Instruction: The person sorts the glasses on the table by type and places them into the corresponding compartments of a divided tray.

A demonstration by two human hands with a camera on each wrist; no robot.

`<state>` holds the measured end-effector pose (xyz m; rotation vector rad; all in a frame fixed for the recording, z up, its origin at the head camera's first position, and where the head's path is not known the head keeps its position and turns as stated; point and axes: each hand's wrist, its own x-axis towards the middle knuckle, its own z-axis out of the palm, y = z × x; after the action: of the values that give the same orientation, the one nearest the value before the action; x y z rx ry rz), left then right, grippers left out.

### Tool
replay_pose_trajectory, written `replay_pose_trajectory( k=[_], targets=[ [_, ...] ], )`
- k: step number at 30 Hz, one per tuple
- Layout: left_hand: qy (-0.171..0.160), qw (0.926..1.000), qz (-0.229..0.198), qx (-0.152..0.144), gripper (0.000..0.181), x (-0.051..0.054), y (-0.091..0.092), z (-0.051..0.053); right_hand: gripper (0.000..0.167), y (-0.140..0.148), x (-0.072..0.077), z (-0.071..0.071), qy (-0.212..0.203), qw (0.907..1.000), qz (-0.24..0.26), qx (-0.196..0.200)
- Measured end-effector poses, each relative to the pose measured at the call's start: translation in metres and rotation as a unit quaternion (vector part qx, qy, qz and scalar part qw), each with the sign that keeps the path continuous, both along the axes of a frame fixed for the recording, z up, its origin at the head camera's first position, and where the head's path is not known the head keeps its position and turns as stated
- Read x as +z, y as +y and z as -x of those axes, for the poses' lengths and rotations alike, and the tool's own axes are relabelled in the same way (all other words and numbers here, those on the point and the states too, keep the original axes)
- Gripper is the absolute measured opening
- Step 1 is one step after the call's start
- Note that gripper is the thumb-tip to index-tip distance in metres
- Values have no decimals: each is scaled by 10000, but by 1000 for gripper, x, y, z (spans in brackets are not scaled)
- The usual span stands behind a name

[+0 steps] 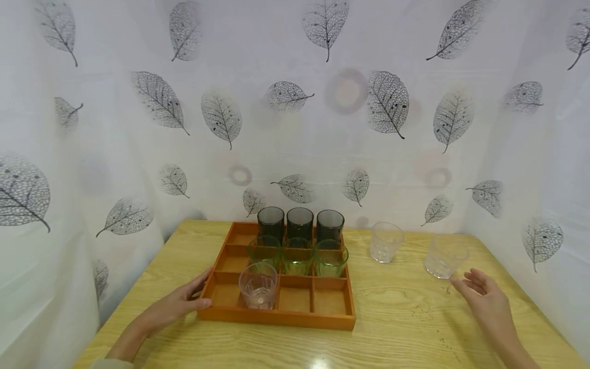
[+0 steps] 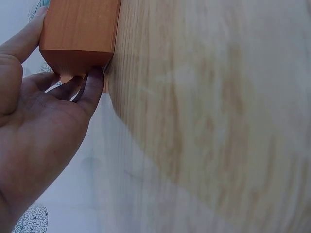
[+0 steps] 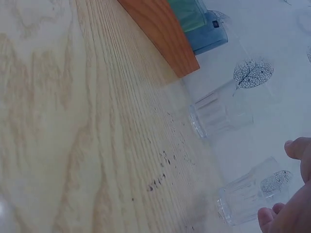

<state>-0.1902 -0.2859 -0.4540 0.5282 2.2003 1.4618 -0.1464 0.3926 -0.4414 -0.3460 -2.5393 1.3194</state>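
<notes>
A wooden compartment tray (image 1: 276,316) holds dark grey glasses (image 1: 299,225) in its back row, green glasses (image 1: 297,259) in the middle row and one clear glass (image 1: 258,287) in the front row. My left hand (image 1: 170,307) grips the tray's left front corner; in the left wrist view its thumb and fingers lie on different sides of the orange-brown wood (image 2: 80,29). My right hand (image 1: 490,307), fingers loosely bent and holding nothing, is just in front of the rightmost clear glass (image 1: 444,259). In the right wrist view a gap shows between the hand (image 3: 294,194) and most of that glass (image 3: 248,199).
A second loose clear glass (image 1: 385,243) stands on the wooden table (image 1: 392,318), between the tray and the rightmost glass. Behind the table and at both sides hangs a white curtain (image 1: 286,138) with a leaf print. Small dark marks (image 3: 158,179) speckle the tabletop.
</notes>
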Motion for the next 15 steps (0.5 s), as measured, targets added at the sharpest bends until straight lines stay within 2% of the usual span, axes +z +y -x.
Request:
replay_pose_trajectory(
  k=[5,15],
  targets=[
    [-70,10000,-68,20,78,1,0,0,98,6,0,12,-173,9995,44,-245],
    [-53,9999,-155,39,78,-1,0,0,104,11,0,40,-166,9994,161,-249]
  ],
)
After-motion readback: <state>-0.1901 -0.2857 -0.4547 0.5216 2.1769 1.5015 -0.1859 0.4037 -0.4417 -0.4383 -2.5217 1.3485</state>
